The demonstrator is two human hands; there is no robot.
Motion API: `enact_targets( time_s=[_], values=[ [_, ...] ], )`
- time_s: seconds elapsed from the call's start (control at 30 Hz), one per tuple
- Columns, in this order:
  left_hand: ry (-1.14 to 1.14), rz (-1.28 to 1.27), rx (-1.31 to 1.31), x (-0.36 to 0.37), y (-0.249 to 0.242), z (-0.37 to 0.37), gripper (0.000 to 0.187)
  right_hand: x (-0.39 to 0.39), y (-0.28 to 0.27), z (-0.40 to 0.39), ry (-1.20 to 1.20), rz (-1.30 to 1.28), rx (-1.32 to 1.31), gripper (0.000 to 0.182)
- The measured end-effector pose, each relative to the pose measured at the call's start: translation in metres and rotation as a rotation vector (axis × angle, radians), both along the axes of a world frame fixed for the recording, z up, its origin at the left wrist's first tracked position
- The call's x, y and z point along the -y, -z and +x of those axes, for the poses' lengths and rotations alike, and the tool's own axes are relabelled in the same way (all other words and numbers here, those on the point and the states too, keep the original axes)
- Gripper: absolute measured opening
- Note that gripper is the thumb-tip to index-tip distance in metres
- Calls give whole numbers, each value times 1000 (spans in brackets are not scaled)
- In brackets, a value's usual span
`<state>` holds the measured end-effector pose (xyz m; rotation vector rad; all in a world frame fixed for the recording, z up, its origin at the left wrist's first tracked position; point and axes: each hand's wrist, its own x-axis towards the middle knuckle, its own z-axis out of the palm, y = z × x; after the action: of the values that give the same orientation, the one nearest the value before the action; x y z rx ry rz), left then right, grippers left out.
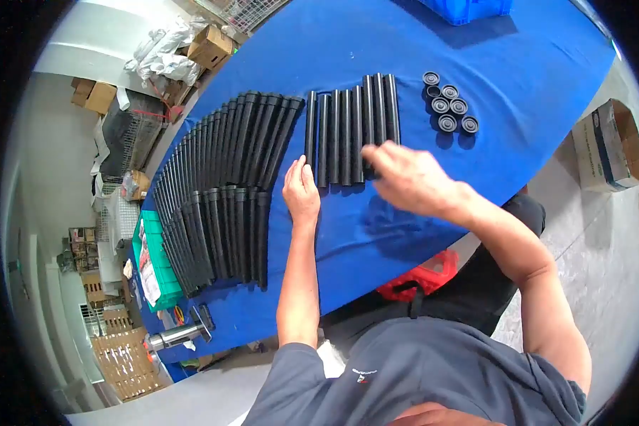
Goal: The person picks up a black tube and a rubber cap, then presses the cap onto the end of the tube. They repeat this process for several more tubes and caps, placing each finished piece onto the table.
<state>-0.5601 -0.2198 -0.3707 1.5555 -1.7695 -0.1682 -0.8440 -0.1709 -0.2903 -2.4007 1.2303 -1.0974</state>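
Observation:
My left hand [302, 193] is at the near end of the leftmost black tube [311, 124] in a short row. Its fingers are closed about that end and hide it. To the right, my right hand [413, 179] hovers over the near ends of the row's right-hand tubes [380, 106]. Its fingers are curled and smeared by motion, so I cannot make out whether anything is in them. Several round black caps [440, 106] lie loose on the blue cloth beyond my right hand.
Many black tubes with capped ends [224, 142] lie in two overlapping rows on the left. A green bin [156, 259] and a metal cylindrical tool [174, 336] sit at the left edge. The blue crate [468, 10] stands at the back; a red plastic item [426, 275] is near my lap.

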Motion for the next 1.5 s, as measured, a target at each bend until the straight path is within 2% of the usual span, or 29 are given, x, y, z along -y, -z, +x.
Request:
enact_targets(
  time_s=[0.07, 0.1, 0.13, 0.2, 0.23, 0.33, 0.37, 0.47, 0.5, 0.53, 0.6, 0.67, 0.73, 0.83, 0.87, 0.97, 1.03, 1.1, 1.2, 1.3, 1.4, 1.5],
  values=[
    [7, -11, 7, -1, 0, 0, 34, -8, 16, 9, -130, 110, -126, 19],
    [5, -2, -19, -3, -3, -3, 33, -11, 22, 10, -167, 66, -177, 17],
    [2, -7, -3, -3, -4, -3, 32, -13, 29, 10, -186, 51, -297, 17],
    [-3, 3, -39, 0, 2, -1, 32, -16, 44, 15, -127, 61, -287, 18],
    [-3, -1, -53, 1, 4, 0, 31, -12, 47, 14, -191, 58, -373, 33],
    [-20, 23, -79, 1, 5, 1, 31, -20, 27, 12, -91, 130, -273, 41],
    [-18, 19, -47, 0, 0, 0, 32, -21, 19, 8, -92, 106, -215, 54],
    [-40, 48, -115, -2, -2, -3, 32, -31, -10, 8, -150, 60, -62, 56],
    [-36, 39, -138, -3, -3, -4, 31, -37, -6, 13, -202, -8, -24, 54],
    [-51, 38, -156, -2, -2, -3, 32, -43, -2, 18, -274, -125, 28, 39],
    [-86, 41, -186, -1, 3, 1, 33, -57, 17, 35, -450, -186, 33, 24],
    [-81, -30, -67, -1, 3, 4, 29, -69, 33, 46, -572, -222, 4, 16],
    [-61, -92, 92, 0, 1, 7, 26, -70, 48, 48, -635, -198, -64, 16],
    [-99, -40, 31, -3, -4, -3, 24, -67, 55, 48, -683, -150, -102, 17],
    [-91, -83, 81, -3, -4, -5, 26, -66, 53, 48, -678, -150, -104, 16],
    [-123, -1, 82, -3, -7, -2, 32, -66, 58, 51, -678, -171, -103, 14],
    [-84, 18, 13, 3, -6, 5, 31, -65, 56, 50, -687, -146, -103, 13],
    [-172, 121, -294, 2, -11, 4, 39, -65, 52, 48, -699, -135, -114, 13],
    [-152, -90, -391, -4, -14, 16, 44, -62, 47, 45, -731, -106, -128, 12],
    [-83, -275, -513, -33, -47, 15, 44, -60, 55, 51, -719, -109, -142, 12],
    [-47, -414, -502, -70, -91, 15, 45, -63, 55, 47, -725, -102, -125, 12],
    [-58, -449, -519, -110, -129, 14, 45, -61, 53, 50, -742, -76, -108, 13]
  ],
)
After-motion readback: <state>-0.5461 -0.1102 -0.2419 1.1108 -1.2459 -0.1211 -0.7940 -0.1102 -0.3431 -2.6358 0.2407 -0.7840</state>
